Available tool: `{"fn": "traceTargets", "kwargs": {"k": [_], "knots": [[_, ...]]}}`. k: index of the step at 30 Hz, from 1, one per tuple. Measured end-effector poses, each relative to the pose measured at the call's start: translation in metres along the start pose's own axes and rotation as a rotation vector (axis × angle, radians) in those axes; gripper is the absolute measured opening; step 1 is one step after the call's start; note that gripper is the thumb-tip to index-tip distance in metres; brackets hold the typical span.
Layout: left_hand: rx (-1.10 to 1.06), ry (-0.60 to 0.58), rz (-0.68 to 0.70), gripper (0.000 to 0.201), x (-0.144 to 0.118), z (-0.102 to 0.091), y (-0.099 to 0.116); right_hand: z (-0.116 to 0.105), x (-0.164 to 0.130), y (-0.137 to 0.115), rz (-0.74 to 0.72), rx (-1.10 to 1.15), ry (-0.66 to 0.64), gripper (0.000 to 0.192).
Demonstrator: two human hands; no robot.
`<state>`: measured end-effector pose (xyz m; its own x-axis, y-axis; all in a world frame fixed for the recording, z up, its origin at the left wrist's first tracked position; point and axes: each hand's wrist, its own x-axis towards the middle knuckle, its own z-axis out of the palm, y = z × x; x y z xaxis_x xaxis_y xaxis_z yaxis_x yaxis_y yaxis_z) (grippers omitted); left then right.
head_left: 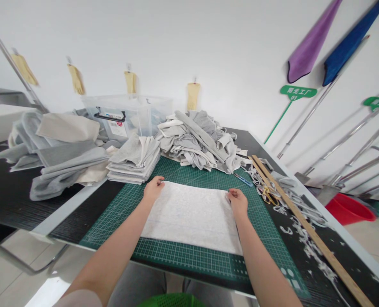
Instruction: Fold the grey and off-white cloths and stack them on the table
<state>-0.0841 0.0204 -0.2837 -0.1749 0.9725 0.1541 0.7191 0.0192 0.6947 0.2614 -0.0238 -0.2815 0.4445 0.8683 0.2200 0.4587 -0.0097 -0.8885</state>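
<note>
Lying flat on a green gridded cutting mat [176, 253], right in front of the body: a white rectangular cloth [192, 217]. Pinched at the far left corner between thumb and fingers of the left hand [153, 188], and likewise at the far right corner by the right hand [239, 202], with the fingers curled in; free along the near edge, close to the right forearm at the near right corner. By the look of it, at the step of setting the cloth out straight and smooth on the mat. Probably calling, in any next move, for both corners kept level and lightly taut, without rucking the middle. Just past the left hand, a stack of folded grey and white cloths [133, 160]; farther left on the black table [13, 196], a looser pile of grey and cream fabric [64, 157]. Beyond the far edge, a tumbled heap of grey cloths [202, 140], with a clear plastic bin [135, 115] behind the stack. Off to the right, a blue-handled tool [243, 180], too small to make out fully, near gold-handled scissors [269, 194], then a long wooden strip [304, 224] among pale scraps. Farther out, beyond the table, a red basin [349, 209].
</note>
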Motion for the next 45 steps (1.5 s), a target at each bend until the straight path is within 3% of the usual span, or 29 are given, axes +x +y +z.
{"fn": "traceTargets", "kwargs": {"k": [4,7,11,13,15,20,27,33,35,37,41,43,45], "knots": [[0.009,-0.004,-0.009,0.025,-0.001,-0.002,0.002,-0.008,-0.003,-0.013,-0.048,-0.077,-0.019,0.035],[0.018,-0.010,-0.010,0.024,-0.002,-0.004,0.004,-0.015,-0.012,-0.032,-0.213,-0.198,-0.108,0.035],[0.034,-0.019,-0.015,0.024,-0.004,-0.005,0.006,-0.013,-0.038,-0.051,-0.538,-0.588,-0.508,0.048],[0.043,-0.029,-0.021,0.023,-0.004,-0.006,0.007,-0.010,-0.049,-0.052,-0.572,-0.708,-0.714,0.053],[0.049,-0.039,-0.025,0.023,-0.004,-0.007,0.008,-0.007,-0.054,-0.048,-0.546,-0.776,-0.794,0.052],[0.063,-0.055,-0.037,0.021,-0.006,-0.009,0.010,-0.010,-0.044,-0.031,-0.397,-0.867,-0.651,0.048],[0.068,-0.052,-0.035,0.021,-0.007,-0.009,0.010,-0.025,-0.033,-0.009,0.011,-0.939,-0.252,0.048],[0.056,-0.043,-0.022,0.021,-0.004,-0.006,0.004,-0.036,-0.038,-0.005,0.049,-0.874,-0.156,0.042],[0.049,-0.038,-0.019,0.021,-0.004,-0.006,0.003,-0.039,-0.044,-0.010,0.016,-0.805,-0.158,0.038],[0.041,-0.028,-0.015,0.021,-0.004,-0.005,0.002,-0.042,-0.056,-0.019,-0.109,-0.693,-0.200,0.035],[0.028,-0.015,-0.006,0.021,-0.003,-0.004,0.001,-0.043,-0.095,-0.043,-0.439,-0.527,-0.541,0.039],[0.022,-0.014,-0.002,0.022,-0.003,-0.004,-0.001,-0.041,-0.116,-0.054,-0.532,-0.533,-0.708,0.049],[0.015,-0.016,0.003,0.023,-0.003,-0.003,-0.002,-0.040,-0.130,-0.061,-0.557,-0.557,-0.757,0.046]]}}
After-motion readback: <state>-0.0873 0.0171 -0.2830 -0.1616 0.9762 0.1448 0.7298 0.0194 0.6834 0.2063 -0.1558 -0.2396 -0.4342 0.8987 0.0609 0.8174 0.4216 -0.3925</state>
